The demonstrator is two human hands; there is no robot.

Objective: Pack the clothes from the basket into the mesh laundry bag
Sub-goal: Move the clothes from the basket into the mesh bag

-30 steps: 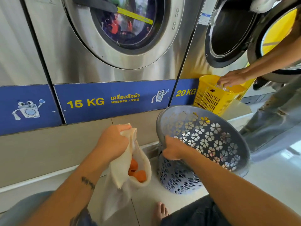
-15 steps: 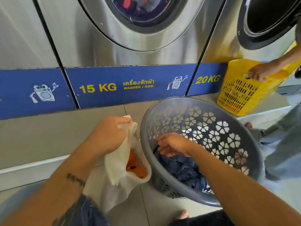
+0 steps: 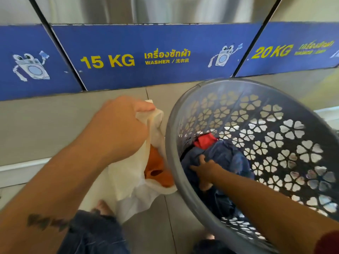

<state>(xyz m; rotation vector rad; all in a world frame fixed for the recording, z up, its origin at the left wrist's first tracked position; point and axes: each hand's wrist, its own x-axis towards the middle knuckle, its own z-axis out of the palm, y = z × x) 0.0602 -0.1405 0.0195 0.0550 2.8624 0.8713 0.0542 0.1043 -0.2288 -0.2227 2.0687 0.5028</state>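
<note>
A grey plastic basket (image 3: 286, 136) with flower-shaped holes is tilted toward me on the right. Dark blue clothes (image 3: 229, 156) and a red garment (image 3: 204, 141) lie at its bottom. My right hand (image 3: 204, 170) reaches deep into the basket and closes on the blue cloth. Left of the basket hangs the white mesh laundry bag (image 3: 132, 182), its mouth held up by my left hand (image 3: 119, 127), which grips the bag's top edge. An orange garment (image 3: 158, 169) sits inside the bag.
Steel washing machines with blue 15 KG (image 3: 108, 61) and 20 KG (image 3: 271, 51) labels stand just behind, above a grey tiled plinth (image 3: 45, 125). The tiled floor (image 3: 165, 226) shows between my knees, and my toes (image 3: 102, 206) peek beside the bag.
My right hand went from the basket's rim down to the bottom and took hold of the blue clothes. The view dropped, so the yellow basket and the other person left the frame.
</note>
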